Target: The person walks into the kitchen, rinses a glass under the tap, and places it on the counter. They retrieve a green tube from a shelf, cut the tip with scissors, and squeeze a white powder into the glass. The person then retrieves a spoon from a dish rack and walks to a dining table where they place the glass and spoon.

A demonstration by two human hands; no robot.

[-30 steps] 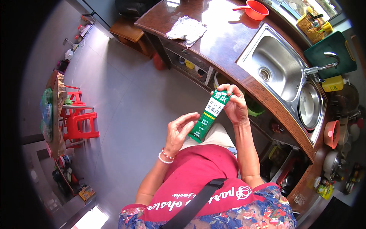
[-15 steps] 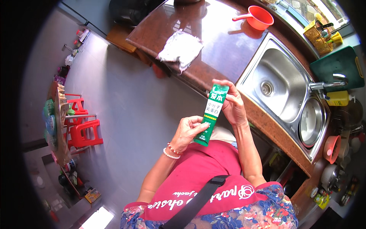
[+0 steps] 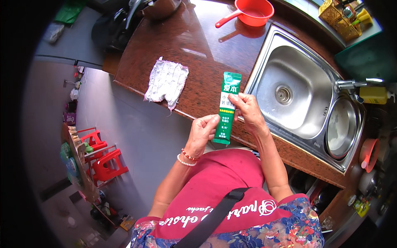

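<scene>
Both hands hold a long, narrow green sachet (image 3: pixel 226 108) with a white panel, upright in front of the counter's edge. My left hand (image 3: pixel 203 131) pinches its left edge in the lower half; red and white bead bracelets circle that wrist. On the opposite edge, around the middle, my right hand (image 3: pixel 249 110) grips it with thumb and fingers. The sachet's top seal looks whole. A crumpled white cloth (image 3: pixel 167 84) lies on the brown counter (image 3: pixel 198 62), left of the sachet.
A red dipper (image 3: pixel 254 13) rests at the back of the counter. To the right is a steel sink (image 3: pixel 297 95) with a faucet (image 3: pixel 351 84) and a metal bowl in its smaller basin. A yellow bottle (image 3: pixel 372 95) stands behind. Red stools (image 3: pixel 108 167) are off to the left.
The sachet has turned more upright and moved slightly left. My right hand has slid from its top down to the middle of its edge. The view has shifted toward the counter.
</scene>
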